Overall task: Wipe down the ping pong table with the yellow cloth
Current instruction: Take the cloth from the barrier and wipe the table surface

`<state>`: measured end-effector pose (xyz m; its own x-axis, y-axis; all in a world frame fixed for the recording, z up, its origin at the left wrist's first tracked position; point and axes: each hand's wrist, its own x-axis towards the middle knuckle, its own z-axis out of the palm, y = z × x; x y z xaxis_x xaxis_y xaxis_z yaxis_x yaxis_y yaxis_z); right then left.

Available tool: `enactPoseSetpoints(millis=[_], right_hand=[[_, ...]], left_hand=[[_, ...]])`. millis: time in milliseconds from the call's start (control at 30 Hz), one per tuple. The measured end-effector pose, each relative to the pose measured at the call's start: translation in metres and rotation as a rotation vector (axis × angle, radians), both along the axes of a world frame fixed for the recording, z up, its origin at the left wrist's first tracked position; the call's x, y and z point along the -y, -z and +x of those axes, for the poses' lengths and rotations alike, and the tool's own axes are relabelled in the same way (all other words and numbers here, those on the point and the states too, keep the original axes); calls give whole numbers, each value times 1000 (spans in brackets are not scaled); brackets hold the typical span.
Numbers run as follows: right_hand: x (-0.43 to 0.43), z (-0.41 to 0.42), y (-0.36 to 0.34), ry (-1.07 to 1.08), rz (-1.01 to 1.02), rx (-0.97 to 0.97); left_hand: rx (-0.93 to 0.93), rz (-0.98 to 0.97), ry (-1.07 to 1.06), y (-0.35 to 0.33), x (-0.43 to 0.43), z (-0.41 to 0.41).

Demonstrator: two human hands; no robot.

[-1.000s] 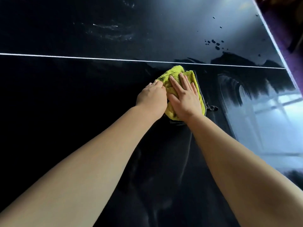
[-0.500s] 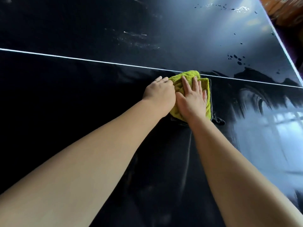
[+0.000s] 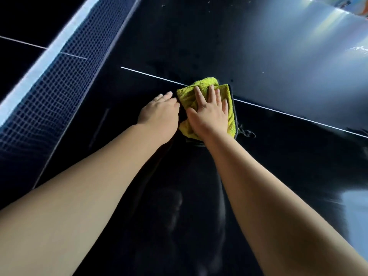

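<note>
A flat right hand (image 3: 209,114) presses yellow cloth (image 3: 204,83) onto table (image 3: 268,160).

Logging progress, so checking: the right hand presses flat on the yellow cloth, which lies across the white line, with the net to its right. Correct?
No: the head view shows the net to its left. The rest holds: the right hand presses flat on the yellow cloth, which lies across the white line.
</note>
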<state>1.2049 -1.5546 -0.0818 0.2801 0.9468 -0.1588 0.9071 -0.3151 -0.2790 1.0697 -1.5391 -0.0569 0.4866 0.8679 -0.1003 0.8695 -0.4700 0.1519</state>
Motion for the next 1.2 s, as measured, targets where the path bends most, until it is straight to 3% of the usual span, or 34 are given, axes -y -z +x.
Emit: enactPoseSetpoints(millis=[167,433,767,1200], right_hand=[[-34,-76,3,-84,-2,21],[-80,-160,2,-255,-12,56],[-27,-179,-3,-506,14,69],[143,-175,-5,-833,14,25]], left_hand=[[161,112,-137,-17,24,-89],[299,76,-347,-10,99,-175],[245,16,-410,-13,146,-203],[-64,-114,-396,-28,222,-182]])
